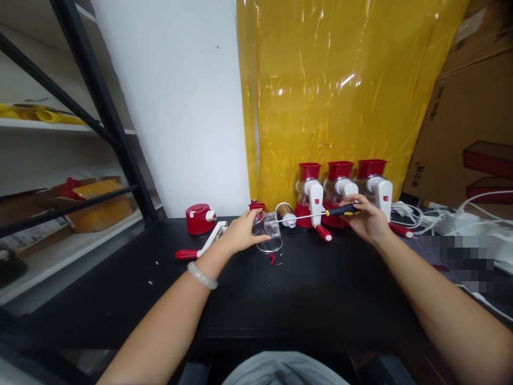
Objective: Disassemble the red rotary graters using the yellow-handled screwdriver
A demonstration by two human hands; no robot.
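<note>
Currently, right hand [371, 220] is gripping a screwdriver [339, 211], its long axis running crosswise, shaft pointing left towards a clear plastic housing [273, 231]. Left hand [241, 233] is clasping that housing over the black counter [320, 299], wide rim facing down. Cardboard box [473, 128] at right is carrying dark characters, too small to read; red badges [317, 201] on white crank arms [385, 195] are proving illegible too.

No text is legible; dark print [416, 175] marks the cardboard box [444, 120].

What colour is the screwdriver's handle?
The handle is black and yellow, as the head view shows.
</note>
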